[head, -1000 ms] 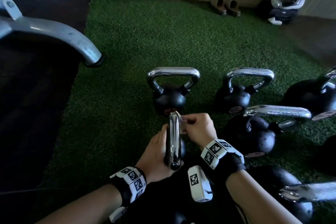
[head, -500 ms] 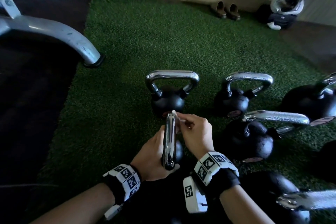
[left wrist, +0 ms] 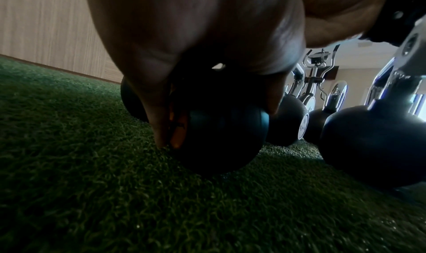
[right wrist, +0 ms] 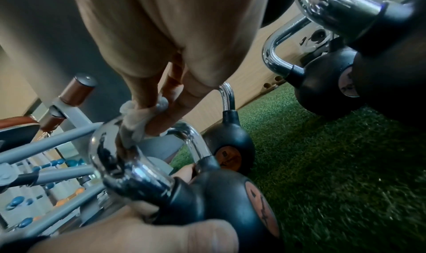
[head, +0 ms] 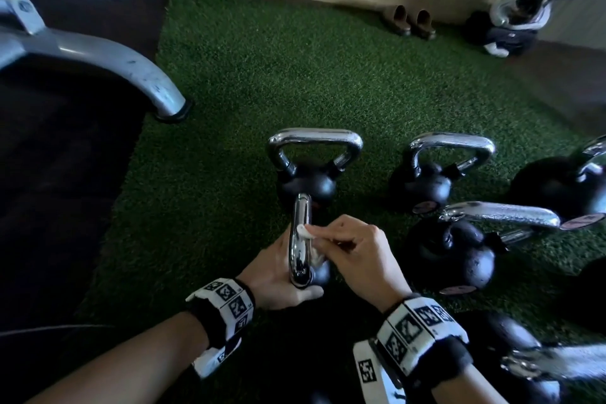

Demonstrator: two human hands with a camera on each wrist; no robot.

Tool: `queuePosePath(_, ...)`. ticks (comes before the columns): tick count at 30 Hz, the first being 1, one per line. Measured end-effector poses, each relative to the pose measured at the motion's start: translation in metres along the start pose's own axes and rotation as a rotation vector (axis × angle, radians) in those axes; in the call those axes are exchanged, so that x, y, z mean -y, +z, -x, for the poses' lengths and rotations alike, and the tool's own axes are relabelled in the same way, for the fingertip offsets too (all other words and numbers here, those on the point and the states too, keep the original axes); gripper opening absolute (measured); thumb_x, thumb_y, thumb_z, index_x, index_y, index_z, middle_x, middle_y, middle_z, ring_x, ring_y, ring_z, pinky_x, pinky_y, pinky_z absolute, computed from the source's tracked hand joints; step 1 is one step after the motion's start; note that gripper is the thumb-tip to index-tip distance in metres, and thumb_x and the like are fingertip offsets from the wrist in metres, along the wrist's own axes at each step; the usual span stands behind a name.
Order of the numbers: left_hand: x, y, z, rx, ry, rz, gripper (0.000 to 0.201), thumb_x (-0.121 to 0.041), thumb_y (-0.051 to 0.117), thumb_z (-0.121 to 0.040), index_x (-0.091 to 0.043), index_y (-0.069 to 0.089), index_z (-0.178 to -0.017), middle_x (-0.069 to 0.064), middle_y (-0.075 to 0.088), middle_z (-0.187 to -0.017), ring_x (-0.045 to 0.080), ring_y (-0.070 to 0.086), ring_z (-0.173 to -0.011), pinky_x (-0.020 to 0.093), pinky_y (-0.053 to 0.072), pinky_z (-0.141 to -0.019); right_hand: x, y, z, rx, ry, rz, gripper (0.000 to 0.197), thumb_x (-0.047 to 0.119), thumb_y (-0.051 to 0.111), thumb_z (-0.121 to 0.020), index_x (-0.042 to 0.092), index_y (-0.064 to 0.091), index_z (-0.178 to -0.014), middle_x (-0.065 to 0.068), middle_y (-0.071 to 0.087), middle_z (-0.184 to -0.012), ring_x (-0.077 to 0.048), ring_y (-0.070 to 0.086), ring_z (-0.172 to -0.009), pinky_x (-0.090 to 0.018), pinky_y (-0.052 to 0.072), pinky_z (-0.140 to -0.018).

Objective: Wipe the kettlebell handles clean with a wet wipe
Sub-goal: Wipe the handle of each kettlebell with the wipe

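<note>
The small black kettlebell stood on the green turf just in front of another kettlebell, its chrome handle uppermost and seen edge-on from the head view, the handle's long axis running away from the person. The left hand cupped the ball from the left side, fingers curled down around it. The right hand pinched a white wet wipe against the handle's top bar.

On the turf, five kettlebells stand beyond and right of the held kettlebell.
</note>
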State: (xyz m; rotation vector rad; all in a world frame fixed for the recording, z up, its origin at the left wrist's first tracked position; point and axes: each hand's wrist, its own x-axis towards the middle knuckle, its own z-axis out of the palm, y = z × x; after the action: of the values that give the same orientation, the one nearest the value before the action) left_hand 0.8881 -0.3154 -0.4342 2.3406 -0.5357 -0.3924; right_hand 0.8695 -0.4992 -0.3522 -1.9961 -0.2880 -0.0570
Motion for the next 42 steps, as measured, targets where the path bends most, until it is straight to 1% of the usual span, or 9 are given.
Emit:
queuePosePath(6,-0.003,-0.007,-0.004,0.024,-0.048,0.038,0.081,-0.059,0.083,-0.071,-0.032,0.045,-0.137,-0.023,0.049,-0.122,-0.005,0.051,-0.098,0.007,0.035,-0.082,0.000,-0.004,-0.015,-0.001,0.159,-0.138,0.017,0.012,0.087,-0.079,0.021,0.084,-0.092,0.005,0.081,-0.090,-0.015,0.077,-0.088,-0.036,0.061,-0.085)
queuePosePath(11,-0.005,-0.015,-0.004,0.093,-0.043,0.055,0.049,-0.054,0.084,-0.075,-0.053,0.049,-0.110,-0.016,0.052,-0.121,0.005,0.053,-0.111,0.025,0.045,-0.099,0.004,-0.001,-0.001,0.106,0.248,-0.192,0.013,0.013,0.091,-0.073,0.019,0.082,-0.080,-0.003,0.080,-0.081,-0.015,0.075,-0.076,-0.040,0.062,-0.081)
queuePosePath(15,-0.006,-0.019,-0.005,0.108,-0.049,0.061,0.053,-0.059,0.081,-0.073,-0.048,0.055,-0.117,-0.018,0.054,-0.124,0.003,0.053,-0.113,0.025,0.045,-0.101,0.003,-0.001,-0.006,0.108,0.258,-0.210,0.014,0.013,0.091,-0.071,0.022,0.082,-0.075,-0.004,0.080,-0.080,-0.015,0.075,-0.074,-0.036,0.061,-0.079)
queuePosePath(21,-0.010,-0.027,0.003,0.150,0.013,0.147,0.015,-0.028,0.080,-0.086,-0.028,0.067,-0.079,-0.012,0.071,-0.080,0.006,0.068,-0.079,0.029,0.056,-0.082,-0.011,0.008,-0.002,0.234,0.292,0.001,0.013,0.022,0.091,-0.074,0.019,0.083,-0.084,0.005,0.079,-0.080,-0.006,0.073,-0.073,-0.020,0.055,-0.071)
queuePosePath(24,-0.007,-0.029,0.006,0.216,0.060,0.069,0.022,-0.036,0.081,-0.085,-0.046,0.066,-0.098,-0.035,0.065,-0.099,-0.007,0.060,-0.098,0.023,0.047,-0.094,-0.006,0.003,-0.014,0.330,0.183,0.135,0.012,0.015,0.087,-0.078,0.021,0.083,-0.088,0.013,0.075,-0.078,0.005,0.068,-0.074,-0.010,0.048,-0.070)
queuePosePath(27,-0.001,-0.024,0.003,0.200,0.061,-0.014,0.058,-0.060,0.077,-0.072,-0.052,0.052,-0.123,-0.022,0.053,-0.134,0.005,0.053,-0.124,0.028,0.045,-0.107,-0.005,0.006,-0.025,0.412,0.184,0.216,0.024,0.013,0.083,-0.082,0.034,0.075,-0.076,0.016,0.070,-0.077,0.004,0.065,-0.073,-0.009,0.046,-0.071)
queuePosePath(32,0.003,-0.024,0.006,0.179,-0.020,0.011,0.072,-0.047,0.092,-0.068,-0.040,0.051,-0.127,-0.031,0.051,-0.106,-0.011,0.057,-0.099,0.021,0.047,-0.096,-0.010,0.009,-0.022,0.525,0.176,0.160,0.025,0.007,0.077,-0.085,0.032,0.078,-0.080,0.013,0.076,-0.093,-0.002,0.071,-0.089,-0.024,0.056,-0.083)
queuePosePath(37,0.000,-0.024,0.011,0.158,0.032,0.036,0.099,-0.043,0.095,-0.067,-0.037,0.038,-0.148,-0.025,0.043,-0.130,-0.006,0.051,-0.115,0.021,0.044,-0.101,-0.014,0.011,-0.013,0.488,0.201,0.063,0.022,-0.005,0.070,-0.084,0.015,0.079,-0.089,0.006,0.078,-0.090,-0.003,0.073,-0.084,-0.029,0.060,-0.081)
queuePosePath(42,0.003,-0.023,0.011,0.171,0.059,0.047,0.084,-0.045,0.092,-0.070,-0.041,0.044,-0.139,-0.031,0.039,-0.125,-0.018,0.048,-0.105,0.003,0.037,-0.090,-0.016,0.015,-0.007,0.480,0.316,-0.189,0.024,0.005,0.068,-0.075,0.005,0.079,-0.097,-0.009,0.079,-0.096,-0.016,0.071,-0.088,-0.032,0.057,-0.081)
